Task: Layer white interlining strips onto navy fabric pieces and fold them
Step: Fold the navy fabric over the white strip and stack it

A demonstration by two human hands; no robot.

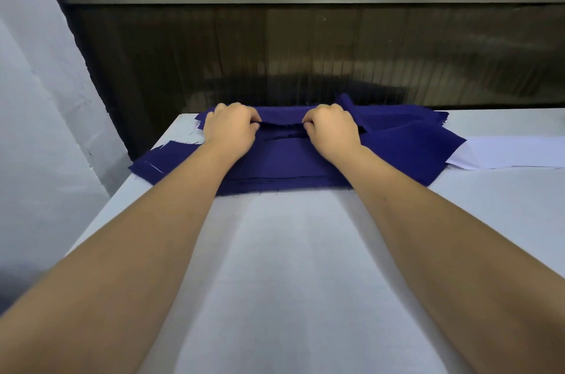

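The white cloth-covered table point(290, 266) carries, towards its far end, a flat stack of navy woven fabric pieces point(284, 167). On top of that stack, left hand point(229, 129) and right hand point(333, 129) each pinch the raised edge of the uppermost navy piece point(281, 123), fingers curled tightly. A white interlining strip point(504, 151) lies just right of the stack. Judged step: folding or separating the top piece. Next move requires both hands to travel evenly, keeping edges aligned. Beyond the stack stands a dark ribbed panel point(305, 52).

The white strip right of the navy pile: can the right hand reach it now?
Probably yes, once it lets go: the right hand pinches the navy fabric. The white strip lies mostly uncovered to its right, with nothing between.
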